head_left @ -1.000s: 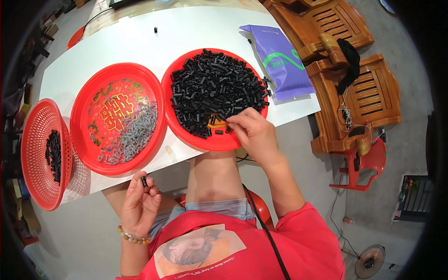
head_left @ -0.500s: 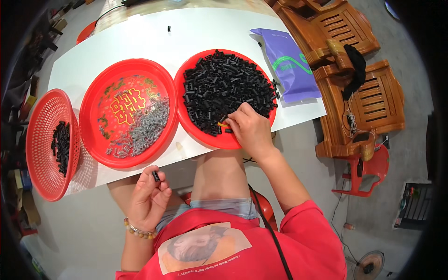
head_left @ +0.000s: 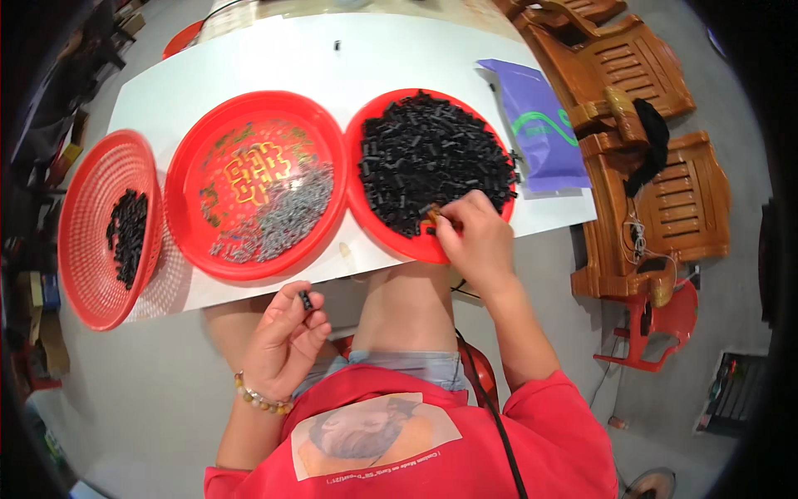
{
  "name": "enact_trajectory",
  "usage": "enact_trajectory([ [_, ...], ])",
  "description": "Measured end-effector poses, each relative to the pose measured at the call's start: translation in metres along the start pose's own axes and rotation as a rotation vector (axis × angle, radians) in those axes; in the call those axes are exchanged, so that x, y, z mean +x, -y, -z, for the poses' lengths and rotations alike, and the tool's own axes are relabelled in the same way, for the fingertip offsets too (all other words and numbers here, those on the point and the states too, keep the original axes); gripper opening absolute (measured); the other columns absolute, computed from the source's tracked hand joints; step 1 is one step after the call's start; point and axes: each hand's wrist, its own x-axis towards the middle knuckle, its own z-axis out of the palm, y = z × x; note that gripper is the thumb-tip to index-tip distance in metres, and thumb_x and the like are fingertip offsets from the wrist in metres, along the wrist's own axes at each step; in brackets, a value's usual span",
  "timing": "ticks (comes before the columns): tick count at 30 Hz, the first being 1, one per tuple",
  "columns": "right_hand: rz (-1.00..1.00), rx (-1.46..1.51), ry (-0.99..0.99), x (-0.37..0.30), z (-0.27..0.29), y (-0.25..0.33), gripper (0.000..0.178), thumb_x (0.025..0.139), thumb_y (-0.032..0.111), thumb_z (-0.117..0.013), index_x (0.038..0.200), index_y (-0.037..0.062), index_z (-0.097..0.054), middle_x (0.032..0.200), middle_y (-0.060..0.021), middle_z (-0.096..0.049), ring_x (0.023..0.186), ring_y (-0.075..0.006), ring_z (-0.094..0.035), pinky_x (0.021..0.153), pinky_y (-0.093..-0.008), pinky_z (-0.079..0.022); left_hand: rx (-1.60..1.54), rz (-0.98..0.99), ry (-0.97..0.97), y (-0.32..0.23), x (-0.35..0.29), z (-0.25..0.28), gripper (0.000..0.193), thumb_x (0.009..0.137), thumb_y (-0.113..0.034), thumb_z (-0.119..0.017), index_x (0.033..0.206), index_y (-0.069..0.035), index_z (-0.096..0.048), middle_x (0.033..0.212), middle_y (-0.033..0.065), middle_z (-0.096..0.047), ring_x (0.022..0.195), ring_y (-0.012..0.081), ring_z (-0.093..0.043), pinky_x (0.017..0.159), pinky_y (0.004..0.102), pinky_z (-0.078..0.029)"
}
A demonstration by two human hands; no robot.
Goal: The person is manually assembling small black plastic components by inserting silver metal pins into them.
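Observation:
My left hand (head_left: 287,341), palm up below the table's near edge, pinches a small black plastic piece (head_left: 306,300) between thumb and fingertips. At the near right side of a red round plate (head_left: 356,179), my right hand (head_left: 480,249) has its thumb and fingers drawn together. Whatever those fingertips may hold is too small or hidden to make out. Heaped in this plate are many short black tubular pieces (head_left: 432,158). A second red plate (head_left: 187,162), to its left, carries a pile of small grey or clear pieces (head_left: 287,216) over a printed yellow pattern.
A red mesh basket (head_left: 79,200) with black pieces stands tilted-looking at the table's left end. Right of the black heap lies a purple packet (head_left: 549,141). One loose black piece (head_left: 337,45) is at the table's far side. Wooden chairs (head_left: 665,195) stand beyond on the right.
The whole view has shifted, so the table sits further right. My right hand has come slightly nearer the plate's near rim. The left hand keeps its black piece.

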Motion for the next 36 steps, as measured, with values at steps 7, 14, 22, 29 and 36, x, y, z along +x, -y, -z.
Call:
enact_trajectory([
  [7, 0.3, 0.508, 0.119, -0.03, 0.019, 0.068, 0.014, 0.065, 0.007, -0.07, 0.076, 0.0057, -0.061, 0.073, -0.0078, -0.055, 0.056, -0.0211, -0.055, 0.051, -0.0326, -0.044, 0.042, -0.038, -0.017, 0.007, 0.007, -0.009, 0.023, 0.093, -0.009, -0.053, 0.115, -0.006, -0.052, 0.106, 0.0093, -0.062, 0.094, 0.018, -0.061, 0.081, 0.0296, -0.053],
  [14, 0.413, 0.545, 0.087, -0.033, 0.002, 0.098, 0.022, 0.059, 0.003, -0.073, 0.079, 0.0047, -0.064, 0.074, -0.0088, -0.056, 0.057, -0.0189, -0.057, 0.045, -0.0276, -0.043, 0.064, -0.068, 0.032, 0.01, 0.0, -0.016, 0.024, 0.092, -0.009, -0.054, 0.115, -0.005, -0.053, 0.106, 0.0104, -0.062, 0.095, 0.0175, -0.061, 0.079, 0.0286, -0.053],
  [22, 0.425, 0.487, 0.099, -0.034, 0.003, 0.101, 0.017, 0.064, 0.007, -0.07, 0.079, 0.0057, -0.061, 0.073, -0.0049, -0.053, 0.055, -0.0191, -0.055, 0.047, -0.0307, -0.043, 0.116, -0.071, 0.026, 0.009, -0.004, -0.018, 0.021, 0.092, -0.009, -0.055, 0.112, -0.005, -0.056, 0.104, 0.0099, -0.063, 0.093, 0.0152, -0.062, 0.078, 0.0269, -0.053],
  [29, 0.396, 0.536, 0.073, -0.042, -0.003, 0.105, 0.013, 0.069, 0.006, -0.069, 0.079, 0.0049, -0.061, 0.073, -0.0064, -0.053, 0.055, -0.0197, -0.054, 0.046, -0.031, -0.042, 0.168, -0.131, 0.033, 0.009, -0.005, -0.02, 0.021, 0.092, -0.009, -0.055, 0.112, -0.005, -0.057, 0.102, 0.0097, -0.064, 0.094, 0.0151, -0.061, 0.079, 0.0273, -0.052],
  [36, 0.344, 0.485, 0.003, -0.048, -0.003, 0.109, 0.017, 0.069, 0.006, -0.072, 0.082, 0.0048, -0.06, 0.077, -0.0069, -0.054, 0.059, -0.0208, -0.056, 0.048, -0.0315, -0.044, 0.192, -0.149, 0.04, 0.01, -0.006, -0.02, 0.021, 0.092, -0.008, -0.054, 0.113, -0.005, -0.057, 0.102, 0.0095, -0.064, 0.093, 0.0144, -0.061, 0.079, 0.0272, -0.051],
])
